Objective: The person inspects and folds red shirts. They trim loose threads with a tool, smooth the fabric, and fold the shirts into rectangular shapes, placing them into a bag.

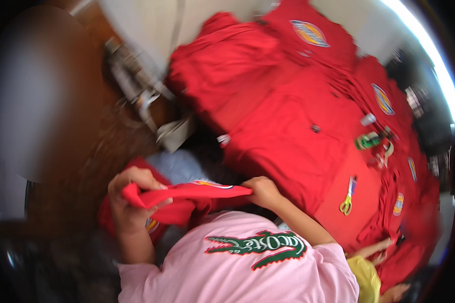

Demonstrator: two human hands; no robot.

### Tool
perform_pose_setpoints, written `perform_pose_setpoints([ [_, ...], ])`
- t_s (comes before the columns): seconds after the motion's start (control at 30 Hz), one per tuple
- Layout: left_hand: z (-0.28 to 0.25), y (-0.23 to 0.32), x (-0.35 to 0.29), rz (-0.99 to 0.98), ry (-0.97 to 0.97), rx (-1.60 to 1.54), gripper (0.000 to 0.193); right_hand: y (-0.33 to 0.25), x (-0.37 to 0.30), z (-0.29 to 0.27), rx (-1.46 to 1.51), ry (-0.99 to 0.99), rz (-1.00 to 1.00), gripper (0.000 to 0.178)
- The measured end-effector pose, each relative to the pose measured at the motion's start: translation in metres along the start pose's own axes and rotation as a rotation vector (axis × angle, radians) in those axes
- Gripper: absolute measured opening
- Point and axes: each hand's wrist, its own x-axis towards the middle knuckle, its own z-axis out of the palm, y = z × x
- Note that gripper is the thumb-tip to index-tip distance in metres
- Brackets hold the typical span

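Observation:
A red garment (199, 193) with an oval printed emblem is stretched between my two hands in front of my body. My left hand (131, 189) is closed on its left end, thumb above and fingers below. At the other end, my right hand (262, 191) grips the edge of the cloth in its closed fingers. More red cloth (179, 214) hangs beneath the stretched part, and part of another emblem shows near my left wrist. To the right of my right hand lies a wide pile of red shirts (288, 136), several with oval emblems.
Yellow-handled scissors (347, 197) and a green roll-like item (367, 141) lie on the red cloth at right. A co-worker's forearm (371, 249) and yellow sleeve (365, 278) come in at lower right. Blurred metal equipment (131, 81) stands at left, beside a brown surface.

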Motion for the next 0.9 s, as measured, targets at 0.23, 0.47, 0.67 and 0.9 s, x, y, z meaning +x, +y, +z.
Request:
perform_pose_setpoints([
  [0.23,-0.179,-0.041,-0.113,-0.297,0.364,0.303,0.017,-0.048,0.052,-0.003,-0.086,0.182,-0.055,0.027],
  [0.47,-0.379,-0.053,-0.234,-0.182,0.785,0.417,0.022,-0.206,0.174,0.012,0.092,0.347,-0.326,0.035],
  [0.67,-0.407,-0.015,-0.368,-0.369,0.576,0.548,0.014,-0.252,0.180,0.087,-0.068,0.431,-0.472,0.038],
  [0.9,-0.337,-0.144,-0.509,-0.804,0.253,0.742,0.035,-0.163,0.147,0.260,-0.296,0.090,-0.456,0.051],
])
